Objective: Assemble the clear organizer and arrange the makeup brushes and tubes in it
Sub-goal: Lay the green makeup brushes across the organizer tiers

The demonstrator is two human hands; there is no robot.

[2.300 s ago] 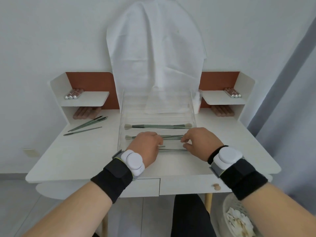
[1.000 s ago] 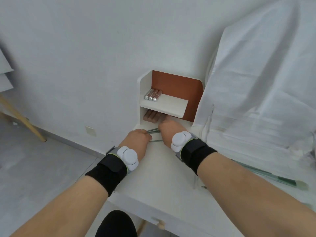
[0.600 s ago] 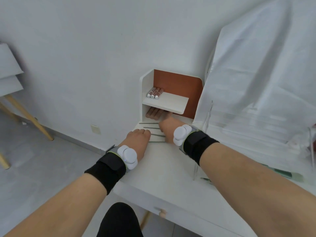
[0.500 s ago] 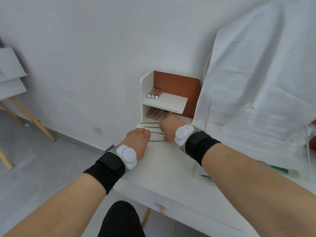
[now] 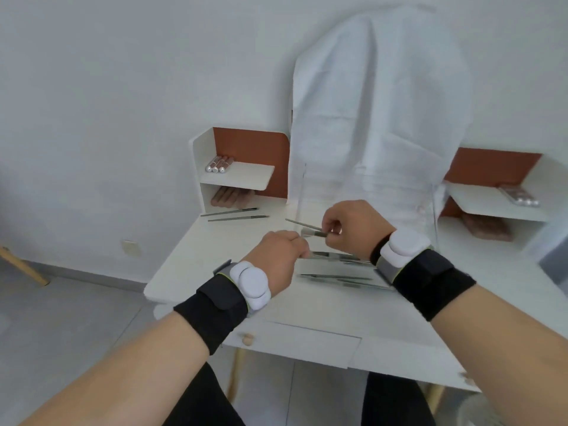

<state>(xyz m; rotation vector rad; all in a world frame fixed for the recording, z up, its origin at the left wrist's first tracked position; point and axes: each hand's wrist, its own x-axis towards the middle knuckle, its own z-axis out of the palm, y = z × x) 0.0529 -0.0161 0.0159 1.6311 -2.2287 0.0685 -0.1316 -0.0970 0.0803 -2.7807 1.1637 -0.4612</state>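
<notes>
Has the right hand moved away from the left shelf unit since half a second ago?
Yes. The right hand, then at the left shelf unit, now pinches a brush rightward, beside the clear organizer.

Above the white counter (image 5: 196, 259), the right hand (image 5: 353, 230) pinches a thin green-handled makeup brush (image 5: 307, 229) while the left hand (image 5: 276, 259), curled, meets its bristle end. More slim green brushes (image 5: 335, 278) lie in the clear acrylic organizer (image 5: 302, 192) beneath the hands. Two thin green brushes (image 5: 233, 214) lie near the silver-capped tubes (image 5: 218, 165) on the small white shelf (image 5: 246, 178).
</notes>
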